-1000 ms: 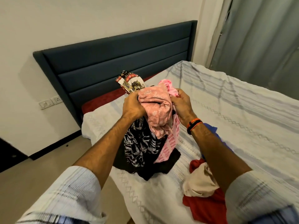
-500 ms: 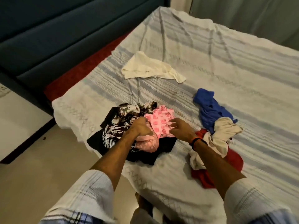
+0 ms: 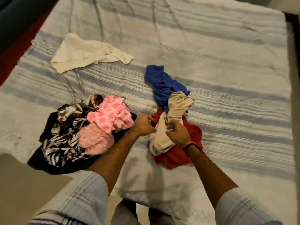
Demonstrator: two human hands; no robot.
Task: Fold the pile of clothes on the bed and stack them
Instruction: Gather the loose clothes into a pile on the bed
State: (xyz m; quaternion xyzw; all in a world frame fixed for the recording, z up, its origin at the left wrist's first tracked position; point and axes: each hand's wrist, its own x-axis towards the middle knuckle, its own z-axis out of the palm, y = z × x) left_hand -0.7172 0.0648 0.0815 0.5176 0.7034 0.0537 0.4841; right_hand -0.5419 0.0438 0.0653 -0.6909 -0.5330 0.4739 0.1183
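Striped bedspread point(image 3: 211, 46) across nearly the whole frame, near edge at the bottom, left edge against a dark headboard point(image 3: 9, 17). Near the near edge, toward the left: a heap with a black leaf-print garment point(image 3: 63, 143) lowest, a pink patterned piece point(image 3: 112, 116) and a paler pink piece point(image 3: 95, 138) on top. Just right of that heap, a second tangle: red cloth point(image 3: 186, 153) underneath, beige cloth point(image 3: 164, 135) draped over it, blue cloth point(image 3: 164, 85) trailing toward the far edge. Off toward the far left corner, well apart from both heaps, a crumpled cream cloth point(image 3: 84, 52). Between the heaps, left hand point(image 3: 143, 127) with curled fingers, touching the beige cloth's edge; grip not clear. Right hand point(image 3: 177, 133) pinching the beige cloth at its bunched middle. Band point(image 3: 190, 146) on the right wrist.
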